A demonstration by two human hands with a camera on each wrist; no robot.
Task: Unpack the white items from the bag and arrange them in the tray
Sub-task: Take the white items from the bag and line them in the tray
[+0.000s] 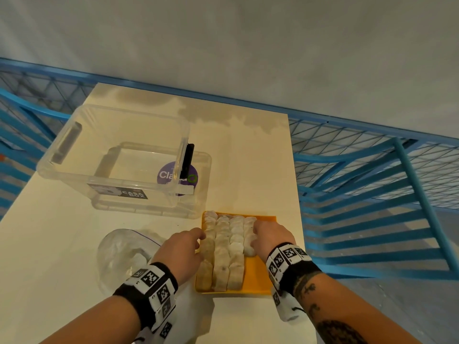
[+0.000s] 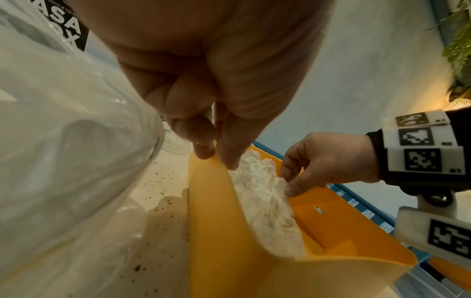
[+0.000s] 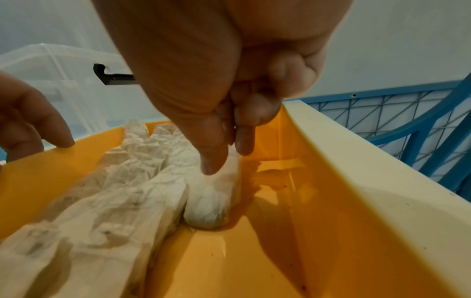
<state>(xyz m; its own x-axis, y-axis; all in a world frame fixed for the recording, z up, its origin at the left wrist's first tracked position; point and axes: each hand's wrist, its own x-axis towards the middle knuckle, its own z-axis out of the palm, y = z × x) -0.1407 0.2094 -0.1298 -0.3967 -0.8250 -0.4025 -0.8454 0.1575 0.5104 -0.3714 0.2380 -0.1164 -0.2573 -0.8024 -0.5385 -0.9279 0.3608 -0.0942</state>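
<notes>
An orange tray (image 1: 258,274) lies near the table's front right edge and holds several white wrapped items (image 1: 223,252) packed in rows. My left hand (image 1: 200,240) pinches the tray's left wall (image 2: 216,221) between thumb and fingers (image 2: 203,149). My right hand (image 1: 255,234) reaches into the right row. Its thumb and index finger pinch the nearest white item (image 3: 214,201) of that short row. The clear plastic bag (image 1: 119,259) lies left of the tray, with a few pale shapes showing inside it.
A clear plastic storage box (image 1: 119,184) with a black latch stands behind the bag and tray. The cream table (image 1: 260,170) ends just right of the tray, and a blue wire-mesh frame (image 1: 372,194) runs beyond that edge. The tray's right strip (image 3: 267,252) is bare.
</notes>
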